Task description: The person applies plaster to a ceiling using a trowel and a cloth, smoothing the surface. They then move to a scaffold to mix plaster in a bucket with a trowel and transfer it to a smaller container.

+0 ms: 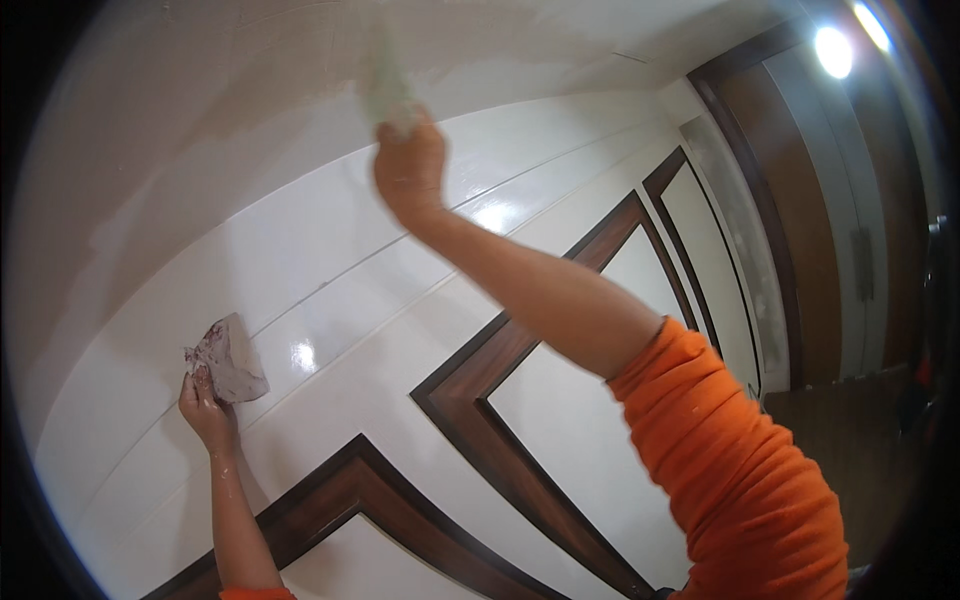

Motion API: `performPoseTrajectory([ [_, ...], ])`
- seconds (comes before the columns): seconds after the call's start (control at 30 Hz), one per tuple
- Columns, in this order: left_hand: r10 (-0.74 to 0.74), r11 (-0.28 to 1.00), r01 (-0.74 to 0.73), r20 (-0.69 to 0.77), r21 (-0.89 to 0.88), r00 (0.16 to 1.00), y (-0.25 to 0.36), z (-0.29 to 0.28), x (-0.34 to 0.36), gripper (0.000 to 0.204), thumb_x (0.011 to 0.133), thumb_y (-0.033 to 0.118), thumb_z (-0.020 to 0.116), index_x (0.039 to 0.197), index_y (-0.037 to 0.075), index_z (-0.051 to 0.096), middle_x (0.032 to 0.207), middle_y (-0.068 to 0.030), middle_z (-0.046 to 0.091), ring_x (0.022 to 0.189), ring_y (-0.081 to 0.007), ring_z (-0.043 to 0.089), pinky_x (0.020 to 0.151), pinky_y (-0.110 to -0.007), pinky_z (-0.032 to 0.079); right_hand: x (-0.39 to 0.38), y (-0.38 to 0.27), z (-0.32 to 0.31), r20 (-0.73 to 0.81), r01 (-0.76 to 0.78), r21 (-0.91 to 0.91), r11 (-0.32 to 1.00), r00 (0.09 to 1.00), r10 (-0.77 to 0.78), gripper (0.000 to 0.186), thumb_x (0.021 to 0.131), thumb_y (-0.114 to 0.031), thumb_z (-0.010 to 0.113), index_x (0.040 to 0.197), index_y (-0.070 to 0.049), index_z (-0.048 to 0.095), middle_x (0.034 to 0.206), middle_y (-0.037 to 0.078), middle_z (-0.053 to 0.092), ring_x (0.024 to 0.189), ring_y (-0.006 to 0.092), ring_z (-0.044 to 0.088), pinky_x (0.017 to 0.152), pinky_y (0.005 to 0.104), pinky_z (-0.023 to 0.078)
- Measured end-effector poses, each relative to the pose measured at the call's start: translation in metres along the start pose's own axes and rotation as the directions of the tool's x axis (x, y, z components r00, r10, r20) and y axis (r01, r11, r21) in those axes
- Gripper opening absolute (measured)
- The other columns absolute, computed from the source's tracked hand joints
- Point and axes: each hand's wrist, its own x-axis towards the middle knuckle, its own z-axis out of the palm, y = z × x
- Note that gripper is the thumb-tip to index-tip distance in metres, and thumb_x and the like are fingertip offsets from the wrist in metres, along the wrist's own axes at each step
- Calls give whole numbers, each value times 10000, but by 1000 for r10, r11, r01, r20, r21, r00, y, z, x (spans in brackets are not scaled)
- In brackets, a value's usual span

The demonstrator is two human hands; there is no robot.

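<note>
From where I stand, the person's right hand [410, 170] is high, up against the matt, off-white ceiling [200, 130], whose skin is patchy with pinkish-beige smears and faint ridges. Its fingers are curled into a fist around the near end of a pale green, flat, tapering tool [383, 75], too blurred for me to tell whether its far end touches the surface. Lower and well to the left, the left hand [208, 408] has its fingers close together, gripping the lower left edge of a greyish-white, flat, four-cornered piece [240, 365], crusted along its upper left side with a ragged, purplish-grey paste. That piece is in front of the glossy white wall [370, 265], whose long, thin grooves run under a smooth sheen with bright reflections. Pale flecks mark the left wrist. The right arm wears a bright orange fabric sleeve [735, 465], bunched in thick folds near the elbow. Below, dark brown wooden moulding [480, 370] with mitred, angular corners and a stepped profile frames smooth white panels. Off to the right rises a tall brown and grey panelled door [800, 160], near a round, glaring white light [833, 52].
</note>
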Motion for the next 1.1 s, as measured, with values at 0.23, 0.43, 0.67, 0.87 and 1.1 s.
performPoseTrajectory([
  [0.23,-105,949,100,-3,-298,994,7,27,-3,263,1047,175,571,984,-67,654,880,-27,642,797,-92,533,728,-248,458,160,67,-55,-224,-453,-40,890,873,434,209,916,-119,574,1025,9,696,934,159,734,815,343,677,743,448,512],
  [0.43,-4,1000,3,25,26,1000,13,-4,-6,274,1049,163,561,963,-79,655,854,-26,640,775,-96,527,726,-238,449,45,4,3,14,-138,-213,967,989,144,349,821,-76,678,1154,14,632,1046,269,659,1064,430,616,929,478,485],
  [0.67,6,998,-4,-34,58,999,7,16,0,233,1038,149,571,972,-60,650,829,2,618,749,-87,507,683,-247,440,179,143,-106,-206,-439,157,885,862,464,363,833,-114,646,1145,72,650,1006,214,698,950,308,671,816,412,522],
  [0.87,-38,999,38,-31,12,999,18,13,-4,229,1043,150,568,968,-48,654,818,17,605,737,-59,478,672,-228,412,156,104,-66,-132,-431,241,870,873,469,259,801,-71,666,1008,84,666,933,171,687,826,233,631,699,412,500],
  [1.1,-8,1000,8,34,-4,999,15,20,-1,253,1049,182,577,1018,-46,680,866,19,637,779,-56,500,715,-215,431,19,-61,41,15,-50,-126,991,999,53,491,824,37,613,1313,-2,584,1197,232,610,1074,395,631,921,448,514],
])
